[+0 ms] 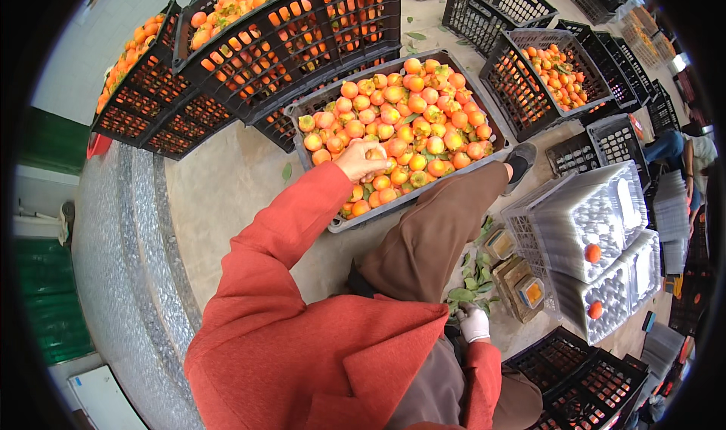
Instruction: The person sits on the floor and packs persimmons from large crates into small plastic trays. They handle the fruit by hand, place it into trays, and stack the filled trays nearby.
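My left hand point(363, 162), bare, reaches over the near edge of a grey plastic crate point(371, 213) heaped with orange persimmons point(397, 146). Its fingers are closed around one persimmon point(374, 154), partly covered by them. My right hand point(473, 321), in a white glove with fingertips showing, is low beside my lap, next to green leaves point(471, 285) on the floor. Its fingers are bent, and whether they hold anything is hidden. To the right of the leaves, small containers point(530, 292) stand, one on a wooden block point(505, 271).
Black crates of persimmons point(295, 50) are stacked behind the grey crate; another filled crate point(544, 78) stands right. Clear fruit trays point(595, 226), two with a persimmon on top, stand at right. A stone step point(136, 231) runs along the left. Another person point(689, 157) is at far right.
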Action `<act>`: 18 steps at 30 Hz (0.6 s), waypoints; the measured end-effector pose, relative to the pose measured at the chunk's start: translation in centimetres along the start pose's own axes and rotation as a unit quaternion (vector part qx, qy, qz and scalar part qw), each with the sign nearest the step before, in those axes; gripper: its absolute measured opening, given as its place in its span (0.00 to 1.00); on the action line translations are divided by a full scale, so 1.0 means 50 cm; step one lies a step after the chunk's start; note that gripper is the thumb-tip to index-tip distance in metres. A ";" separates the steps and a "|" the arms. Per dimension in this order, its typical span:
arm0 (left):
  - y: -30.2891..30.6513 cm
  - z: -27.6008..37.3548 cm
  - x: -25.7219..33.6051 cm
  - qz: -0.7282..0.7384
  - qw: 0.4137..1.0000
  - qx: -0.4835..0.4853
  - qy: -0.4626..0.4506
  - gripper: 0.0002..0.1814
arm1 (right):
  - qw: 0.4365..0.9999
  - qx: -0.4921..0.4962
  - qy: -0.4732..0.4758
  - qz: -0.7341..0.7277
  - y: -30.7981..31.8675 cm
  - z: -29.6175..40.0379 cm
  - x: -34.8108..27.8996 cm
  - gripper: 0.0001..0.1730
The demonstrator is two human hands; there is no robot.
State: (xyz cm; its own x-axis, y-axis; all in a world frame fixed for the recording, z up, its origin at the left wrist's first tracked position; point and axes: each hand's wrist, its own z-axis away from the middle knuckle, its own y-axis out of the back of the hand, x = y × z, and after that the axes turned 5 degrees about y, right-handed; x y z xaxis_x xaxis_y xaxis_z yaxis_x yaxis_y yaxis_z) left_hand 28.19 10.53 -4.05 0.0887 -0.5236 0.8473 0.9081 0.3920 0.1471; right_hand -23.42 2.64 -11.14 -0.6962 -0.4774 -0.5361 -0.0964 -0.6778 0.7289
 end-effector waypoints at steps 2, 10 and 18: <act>-0.001 0.019 -0.022 0.097 0.995 -0.004 0.026 0.09 | 1.000 -0.004 -0.001 -0.002 -0.002 0.002 0.004 0.17; 0.064 0.039 -0.026 0.492 0.861 -0.123 -0.030 0.22 | 1.000 -0.010 -0.007 -0.003 -0.009 -0.001 0.017 0.18; 0.051 0.083 0.035 0.586 0.766 -0.253 -0.078 0.31 | 1.000 -0.004 0.006 0.004 -0.007 0.002 0.011 0.17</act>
State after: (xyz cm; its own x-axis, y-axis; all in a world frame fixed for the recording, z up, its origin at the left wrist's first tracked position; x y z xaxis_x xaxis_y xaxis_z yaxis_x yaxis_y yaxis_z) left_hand 28.94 13.76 -0.08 0.9497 0.0764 0.3038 0.2890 0.1601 -0.9438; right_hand -23.84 2.67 -11.64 -0.6880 -0.4898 -0.5355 -0.0853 -0.6782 0.7299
